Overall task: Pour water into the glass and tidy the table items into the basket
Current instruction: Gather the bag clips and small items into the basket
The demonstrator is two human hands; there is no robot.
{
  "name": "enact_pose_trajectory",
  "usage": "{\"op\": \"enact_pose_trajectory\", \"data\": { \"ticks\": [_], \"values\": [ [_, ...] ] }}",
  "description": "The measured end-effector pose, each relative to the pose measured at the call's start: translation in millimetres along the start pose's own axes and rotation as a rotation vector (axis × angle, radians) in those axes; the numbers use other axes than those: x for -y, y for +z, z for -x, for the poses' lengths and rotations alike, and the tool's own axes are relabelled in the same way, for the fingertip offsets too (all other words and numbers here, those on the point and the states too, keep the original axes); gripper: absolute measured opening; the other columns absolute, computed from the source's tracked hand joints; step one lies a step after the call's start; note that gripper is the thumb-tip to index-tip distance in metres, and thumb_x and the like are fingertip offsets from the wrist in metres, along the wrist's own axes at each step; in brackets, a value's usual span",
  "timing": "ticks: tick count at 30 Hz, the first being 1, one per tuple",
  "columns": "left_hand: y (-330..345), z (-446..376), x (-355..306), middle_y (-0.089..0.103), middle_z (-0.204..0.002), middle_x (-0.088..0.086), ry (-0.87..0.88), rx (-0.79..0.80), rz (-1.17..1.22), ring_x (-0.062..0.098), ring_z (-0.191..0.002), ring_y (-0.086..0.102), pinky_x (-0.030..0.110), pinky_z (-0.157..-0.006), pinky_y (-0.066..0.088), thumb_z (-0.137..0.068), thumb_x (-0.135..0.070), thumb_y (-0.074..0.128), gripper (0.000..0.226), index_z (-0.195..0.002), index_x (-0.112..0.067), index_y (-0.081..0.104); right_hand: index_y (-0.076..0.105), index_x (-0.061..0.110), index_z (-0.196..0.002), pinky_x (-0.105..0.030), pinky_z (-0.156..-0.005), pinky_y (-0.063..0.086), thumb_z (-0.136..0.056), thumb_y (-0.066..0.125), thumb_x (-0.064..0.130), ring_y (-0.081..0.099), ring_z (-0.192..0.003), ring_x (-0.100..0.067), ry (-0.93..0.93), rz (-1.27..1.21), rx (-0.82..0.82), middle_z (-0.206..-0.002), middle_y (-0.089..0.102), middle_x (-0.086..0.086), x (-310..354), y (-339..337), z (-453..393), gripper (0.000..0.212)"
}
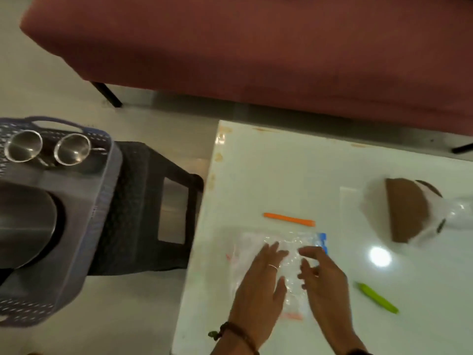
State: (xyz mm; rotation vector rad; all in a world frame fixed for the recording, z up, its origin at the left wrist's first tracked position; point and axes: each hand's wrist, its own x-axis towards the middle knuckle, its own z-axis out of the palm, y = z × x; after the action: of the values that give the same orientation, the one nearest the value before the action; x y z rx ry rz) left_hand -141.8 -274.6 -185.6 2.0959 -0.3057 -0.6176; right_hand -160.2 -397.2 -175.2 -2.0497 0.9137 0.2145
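Bag (pixel 281 252) lengthwise away, blue end far.

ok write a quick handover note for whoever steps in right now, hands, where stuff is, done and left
Left hand: open, flat on the clear plastic bags on the white table.
Right hand: open, fingers curled over the same bags, nothing gripped.
Basket, on the dark stool left of the table: holds two steel cups and a large steel vessel.
Left on the table: the bags, orange stick, green stick, bagged brown item.
Whether water was poured cannot be told.
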Motion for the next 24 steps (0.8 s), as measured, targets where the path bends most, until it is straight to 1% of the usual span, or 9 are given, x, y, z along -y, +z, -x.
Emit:
{"op": "enact_pose_trajectory", "data": {
  "ticks": [2,5,9,11,13,16,19,21,24],
  "values": [
    [31,-3,3,-0.002,-0.151,-0.022,0.007,0.158,-0.170,-0.004,-0.138,-0.011,0.013,-0.113,-0.004,-0.095,-0.022,0.037,0.051,-0.141,-0.037,0.020,0.055,0.039,-0.083,-0.047,-0.074,0.055,-0.088,0.053,0.007,0.065,-0.071,-0.016,0.113,0.003,-0.013,-0.080,0.066,0.012,-37,-27,-5,0.033],
    [65,-12,6,-0.004,-0.156,-0.009,-0.015,0.321,-0.369,0.010,-0.143,-0.006,0.026,-0.116,-0.002,-0.096,-0.021,0.035,0.053,-0.144,-0.031,0.014,0.059,0.023,-0.086,-0.048,-0.078,0.054,-0.089,0.053,0.005,0.065,-0.079,-0.023,0.166,-0.082,-0.037,-0.084,0.068,0.002,-74,-47,-14,0.020],
    [79,-24,12,-0.004,-0.157,-0.004,-0.029,0.423,-0.606,0.014,-0.144,-0.003,0.032,-0.118,-0.001,-0.096,-0.021,0.035,0.052,-0.144,-0.028,0.016,0.059,0.018,-0.087,-0.008,-0.062,0.045,-0.088,0.056,0.006,0.059,-0.071,-0.006,0.119,-0.188,-0.061,-0.079,0.065,0.008,-82,-45,-41,0.012],
    [80,-30,12,0.002,-0.156,-0.005,-0.009,0.413,-0.646,0.013,-0.143,0.004,0.031,-0.118,0.007,-0.095,-0.024,0.037,0.050,-0.142,-0.028,0.022,0.059,0.019,-0.083,-0.009,-0.056,0.041,-0.085,0.056,0.007,0.056,-0.067,-0.011,0.176,-0.268,-0.038,-0.075,0.063,0.007,-76,-38,-56,0.013],
    [77,-36,12,0.012,-0.154,-0.006,0.012,0.416,-0.651,0.014,-0.140,0.014,0.029,-0.115,0.016,-0.093,-0.026,0.040,0.047,-0.139,-0.028,0.030,0.059,0.016,-0.083,-0.026,-0.063,0.046,-0.082,0.058,0.007,0.057,-0.071,-0.018,0.229,-0.318,-0.006,-0.078,0.064,-0.002,-69,-29,-68,0.009],
    [71,-49,4,0.033,-0.146,-0.005,-0.037,0.423,-0.501,0.015,-0.129,0.034,0.028,-0.106,0.032,-0.093,-0.023,0.043,0.037,-0.130,-0.023,0.044,0.060,0.009,-0.095,-0.035,-0.075,0.050,-0.081,0.062,0.005,0.061,-0.080,-0.021,0.253,-0.349,0.012,-0.085,0.066,-0.006,-67,-25,-76,0.015],
    [64,-69,-15,0.060,-0.121,0.000,-0.153,0.187,-0.106,0.019,-0.101,0.058,0.029,-0.091,0.045,-0.092,-0.014,0.048,0.023,-0.111,-0.018,0.059,0.063,0.014,-0.088,-0.024,-0.072,0.051,-0.083,0.063,0.008,0.061,-0.077,-0.015,0.208,-0.448,0.030,-0.077,0.065,0.002,-68,-30,-74,0.008],
    [58,-83,-28,0.061,-0.115,0.000,-0.085,0.000,-0.010,0.020,-0.086,0.059,0.025,-0.078,0.047,-0.090,-0.010,0.052,0.021,-0.108,-0.016,0.061,0.063,0.023,-0.083,-0.009,-0.062,0.046,-0.084,0.066,0.017,0.062,-0.074,-0.011,0.123,-0.466,0.043,-0.076,0.066,0.007,-66,-33,-68,0.007],
    [51,-99,-41,0.059,-0.109,-0.003,-0.076,0.014,0.090,0.013,-0.077,0.057,0.007,-0.060,0.042,-0.089,-0.010,0.054,0.023,-0.111,-0.014,0.061,0.064,0.032,-0.077,-0.009,-0.060,0.045,-0.083,0.067,0.030,0.065,-0.075,-0.009,0.025,-0.489,0.041,-0.079,0.071,0.005,-57,-36,-61,0.007]
  ]
}}
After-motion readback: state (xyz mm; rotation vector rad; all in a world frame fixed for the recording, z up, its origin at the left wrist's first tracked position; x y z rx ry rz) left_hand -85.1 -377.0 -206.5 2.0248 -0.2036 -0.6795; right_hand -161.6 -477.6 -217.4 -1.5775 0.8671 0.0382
